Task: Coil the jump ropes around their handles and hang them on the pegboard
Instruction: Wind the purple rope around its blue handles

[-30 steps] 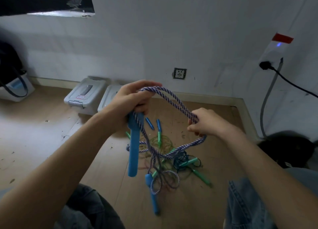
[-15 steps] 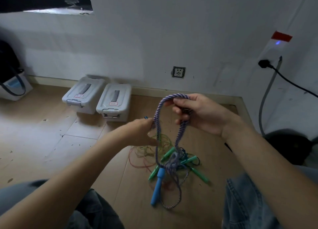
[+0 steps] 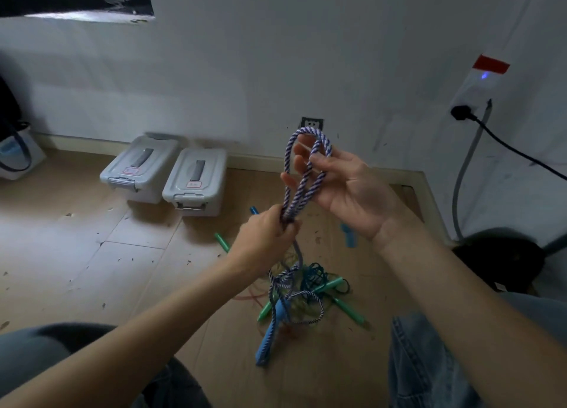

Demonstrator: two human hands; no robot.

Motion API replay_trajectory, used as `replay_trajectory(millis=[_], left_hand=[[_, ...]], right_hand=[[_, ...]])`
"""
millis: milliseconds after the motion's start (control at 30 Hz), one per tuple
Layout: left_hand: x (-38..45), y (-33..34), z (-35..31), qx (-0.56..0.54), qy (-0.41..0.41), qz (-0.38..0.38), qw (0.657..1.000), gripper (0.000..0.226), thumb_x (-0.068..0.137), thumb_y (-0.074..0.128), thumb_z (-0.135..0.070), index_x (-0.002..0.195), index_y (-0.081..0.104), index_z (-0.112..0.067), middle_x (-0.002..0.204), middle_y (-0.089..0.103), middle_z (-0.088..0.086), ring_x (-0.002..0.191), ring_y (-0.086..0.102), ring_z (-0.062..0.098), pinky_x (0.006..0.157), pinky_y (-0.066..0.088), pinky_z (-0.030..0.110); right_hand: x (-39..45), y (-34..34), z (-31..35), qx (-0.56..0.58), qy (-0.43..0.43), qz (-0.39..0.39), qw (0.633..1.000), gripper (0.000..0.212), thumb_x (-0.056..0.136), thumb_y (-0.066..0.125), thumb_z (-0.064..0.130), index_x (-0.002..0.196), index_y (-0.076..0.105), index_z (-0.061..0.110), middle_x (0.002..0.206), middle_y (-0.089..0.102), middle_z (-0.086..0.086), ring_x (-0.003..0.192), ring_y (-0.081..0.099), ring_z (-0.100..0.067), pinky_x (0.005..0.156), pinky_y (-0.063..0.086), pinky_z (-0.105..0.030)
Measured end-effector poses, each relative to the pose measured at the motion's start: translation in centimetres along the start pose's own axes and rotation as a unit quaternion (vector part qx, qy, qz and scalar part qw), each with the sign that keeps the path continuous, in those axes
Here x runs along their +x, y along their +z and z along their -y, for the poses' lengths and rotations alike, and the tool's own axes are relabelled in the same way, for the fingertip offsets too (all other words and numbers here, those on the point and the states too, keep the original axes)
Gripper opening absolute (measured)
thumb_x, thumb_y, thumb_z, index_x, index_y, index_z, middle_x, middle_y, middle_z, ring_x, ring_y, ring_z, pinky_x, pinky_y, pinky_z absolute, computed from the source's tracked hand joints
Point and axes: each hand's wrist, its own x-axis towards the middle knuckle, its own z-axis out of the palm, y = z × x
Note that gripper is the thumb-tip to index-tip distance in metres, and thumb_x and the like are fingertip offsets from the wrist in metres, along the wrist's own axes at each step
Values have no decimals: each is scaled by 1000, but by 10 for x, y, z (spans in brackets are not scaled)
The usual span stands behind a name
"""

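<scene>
1. The purple-and-white twisted jump rope [image 3: 302, 174] is held up in the air above the floor, in the middle of the view, in front of the white wall [image 3: 276, 54]. It makes a double loop approx. between the two hands.
2. The right hand [image 3: 340, 186] is palm-up, w/ the top of the loop over its fingers; the thumb presses on the strands, so it holds the rope and is half-curled.
3. The left hand [image 3: 265, 242] is lower and is closed into a fist round the bottom of the loop, where the strands come together.
4. Below the left hand the rope hangs down to the wooden floor [image 3: 92, 269] and ends at a light blue foam handle [image 3: 270, 334], which lies on the floor.
5. Around this handle lies a tangled pile of other ropes [image 3: 310, 285]: dark teal and yellow-green cords, w/ several green plastic handles [image 3: 349, 312].
6. A second light blue handle [image 3: 349, 237] shows just beside the right wrist; partly hidden.
7. Farther back, two grey plastic storage boxes w/ lids [image 3: 167, 171] stand side by side, near the wall.
8. On the wall: a small socket [image 3: 311, 122] behind the loop, and at right a black plug w/ cable [image 3: 460, 113].
9. Bottom of view: the person's knees in jeans [image 3: 429, 361].
</scene>
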Motion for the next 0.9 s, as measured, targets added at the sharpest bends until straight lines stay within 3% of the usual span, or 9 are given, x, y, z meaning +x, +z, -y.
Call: replay_trajectory(millis=[133,233,300,367,467,600,700,767,900], left_hand=[[15,-24,14,93,146,-144,974,19,92,49,-19,102,63,-10,81,68,-1,62,59,7,57,46,11],[22,-32,41,44,45,28,998,16,89,55,-20,89,65,-8,75,67,-3,65,61,5,64,50,16],[19,-24,56,177,-35,196,964,19,89,53,-21,95,64,-6,96,66,9,83,60,17,76,48,26],[17,-24,58,199,-49,223,953,20,91,50,-22,96,62,-7,97,63,10,87,58,20,77,45,28],[24,-47,37,-61,-40,138,988,16,91,51,-14,78,60,-13,73,63,1,66,61,9,72,51,28],[18,-84,1,-403,-17,24,915,20,92,49,-17,80,62,-9,63,64,1,46,58,8,46,48,17],[15,-95,-10,-570,-89,43,816,18,92,48,-15,85,60,-3,72,68,10,42,56,5,48,51,17],[15,-97,-8,-622,-134,59,769,15,93,46,-11,89,56,-1,74,71,10,44,58,4,49,53,17],[17,-89,5,-592,-160,84,785,30,85,56,-24,102,57,0,88,66,10,59,65,8,52,54,19]], right_hand=[[0,3,2,-93,-20,-81,992,18,92,41,-5,101,56,-2,80,62,-9,64,65,-13,77,56,-36],[0,-3,12,-13,-27,-141,990,18,95,37,-1,90,55,1,72,57,-8,58,61,-14,72,58,-39],[-2,-6,17,28,-38,-145,988,19,95,38,1,88,56,0,70,58,-7,58,60,-14,71,59,-41],[-2,-10,21,-18,-39,-181,983,17,96,39,3,90,55,0,74,60,-9,61,63,-15,70,59,-39],[-3,-17,21,-237,44,-218,946,24,94,47,27,99,52,4,94,63,-14,88,64,-23,85,54,-42],[-6,-9,-1,-298,178,-45,937,69,75,53,57,122,51,7,118,62,-11,109,60,-24,96,46,-37],[-8,0,-22,-444,179,71,875,32,86,59,36,110,63,14,102,69,-1,97,65,-14,88,50,-24],[-9,0,-26,-539,126,59,831,15,85,64,21,97,68,12,87,72,1,79,67,-6,71,50,-14],[-7,-4,-16,-523,29,-43,850,10,84,65,14,88,69,5,75,69,-2,63,64,-5,62,52,-17]])
